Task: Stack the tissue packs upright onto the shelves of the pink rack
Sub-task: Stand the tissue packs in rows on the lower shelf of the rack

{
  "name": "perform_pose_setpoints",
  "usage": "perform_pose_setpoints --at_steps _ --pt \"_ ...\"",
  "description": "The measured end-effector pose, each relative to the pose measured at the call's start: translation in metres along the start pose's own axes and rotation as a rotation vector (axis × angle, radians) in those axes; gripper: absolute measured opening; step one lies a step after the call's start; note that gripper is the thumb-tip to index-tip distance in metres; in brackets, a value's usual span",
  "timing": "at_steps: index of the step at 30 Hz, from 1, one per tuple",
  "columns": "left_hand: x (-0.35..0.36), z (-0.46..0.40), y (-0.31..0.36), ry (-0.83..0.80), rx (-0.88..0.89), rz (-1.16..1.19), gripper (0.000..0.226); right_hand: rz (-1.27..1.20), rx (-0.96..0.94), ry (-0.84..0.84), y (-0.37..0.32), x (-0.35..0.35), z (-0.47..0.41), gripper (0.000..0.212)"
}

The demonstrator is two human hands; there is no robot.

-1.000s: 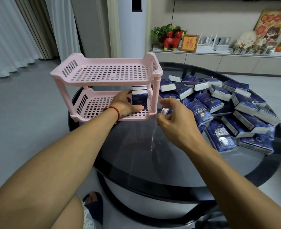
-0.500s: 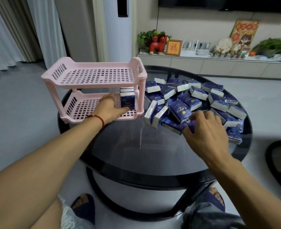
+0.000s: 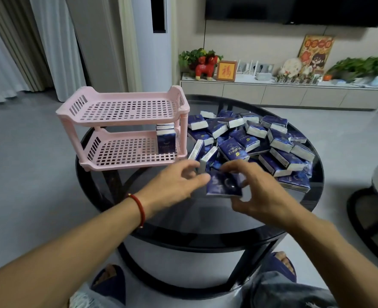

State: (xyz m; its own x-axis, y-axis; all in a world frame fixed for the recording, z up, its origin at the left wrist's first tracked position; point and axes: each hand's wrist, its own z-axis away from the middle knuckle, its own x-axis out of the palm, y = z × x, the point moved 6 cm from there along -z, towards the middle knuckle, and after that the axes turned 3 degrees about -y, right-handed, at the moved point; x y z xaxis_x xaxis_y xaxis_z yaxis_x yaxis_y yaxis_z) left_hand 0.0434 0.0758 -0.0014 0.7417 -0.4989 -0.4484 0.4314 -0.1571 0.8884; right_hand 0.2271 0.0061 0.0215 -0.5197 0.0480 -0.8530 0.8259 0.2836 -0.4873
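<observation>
Held tissue pack [image 3: 224, 184]: dark blue wrapper with a moon print, flat, face up, low over the black glass bench [image 3: 183, 221] at about 6 o'clock of the loose pile of packs [image 3: 257, 138]. The right hand [image 3: 253, 192] pinches it, fingers curled over its far edge and thumb under the near edge. The left hand [image 3: 174, 185] is spread, fingers relaxed, its tips at the pack's 9 o'clock edge; whether they touch it cannot be told. Judged step: passing or squaring the pack between the hands before shelving. To do it well: turn the pack on end with the print facing out, grip its long sides, then slide it in against the upright packs [image 3: 166, 138] at the 3 o'clock end of the lower shelf of the pink rack [image 3: 125, 130], keeping the row tight so none tip. The top shelf holds nothing. The rack stands at 10 o'clock of the held pack. The soft wrapper will likely dent if squeezed hard.
</observation>
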Motion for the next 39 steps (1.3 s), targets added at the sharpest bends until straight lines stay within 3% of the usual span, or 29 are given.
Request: perform_pose_setpoints --at_steps 2,5,8,10,13,17,20,23,25,27,30,32,34,36,39 --pt "0.016 -0.006 -0.007 -0.082 -0.055 0.180 0.058 -0.011 -0.081 -0.043 -0.010 0.013 -0.008 0.066" --pt "0.012 -0.012 -0.010 -0.031 -0.067 0.279 0.038 -0.022 -0.113 -0.032 -0.009 0.016 -0.024 0.059" --pt "-0.004 -0.014 -0.021 0.088 -0.096 0.279 0.036 0.048 0.029 0.234 0.017 0.000 -0.038 0.040" --pt "-0.011 -0.014 -0.026 0.124 -0.123 0.307 0.030 0.202 0.218 0.364 0.041 -0.004 -0.045 0.040" --pt "-0.019 -0.013 -0.026 0.156 -0.125 0.342 0.023 0.368 0.349 0.297 0.062 0.008 -0.055 0.045" --pt "-0.023 -0.012 -0.023 0.158 -0.096 0.352 0.025 0.303 0.314 0.312 0.066 0.013 -0.058 0.042" --pt "-0.026 -0.013 -0.022 0.172 -0.073 0.378 0.028 0.077 0.342 0.476 0.065 -0.004 -0.048 0.033" --pt "-0.026 -0.014 -0.020 0.147 -0.032 0.419 0.039 -0.568 0.459 0.577 0.064 -0.022 -0.034 0.030" --pt "-0.023 -0.014 -0.018 0.113 -0.017 0.465 0.045 -0.994 0.545 0.386 0.053 -0.016 -0.029 0.026" --pt "-0.020 -0.012 -0.016 0.066 -0.006 0.495 0.052 -1.105 0.529 0.164 0.036 -0.007 -0.025 0.027" --pt "-0.016 -0.009 -0.012 0.008 0.005 0.493 0.056 -1.022 0.424 0.024 0.021 -0.002 -0.023 0.039" --pt "-0.013 -0.006 -0.010 -0.028 -0.022 0.537 0.050 -0.872 0.362 -0.012 0.014 0.001 -0.024 0.050" --pt "-0.010 -0.004 -0.008 -0.073 -0.048 0.586 0.039 -0.729 0.322 -0.024 0.009 0.006 -0.028 0.047" --pt "-0.009 -0.003 -0.007 -0.121 -0.036 0.548 0.038 -0.572 0.301 -0.001 0.005 0.012 -0.032 0.040" --pt "-0.010 -0.001 -0.008 -0.129 0.061 0.320 0.063 -0.301 0.260 0.158 0.001 0.015 -0.038 0.040"
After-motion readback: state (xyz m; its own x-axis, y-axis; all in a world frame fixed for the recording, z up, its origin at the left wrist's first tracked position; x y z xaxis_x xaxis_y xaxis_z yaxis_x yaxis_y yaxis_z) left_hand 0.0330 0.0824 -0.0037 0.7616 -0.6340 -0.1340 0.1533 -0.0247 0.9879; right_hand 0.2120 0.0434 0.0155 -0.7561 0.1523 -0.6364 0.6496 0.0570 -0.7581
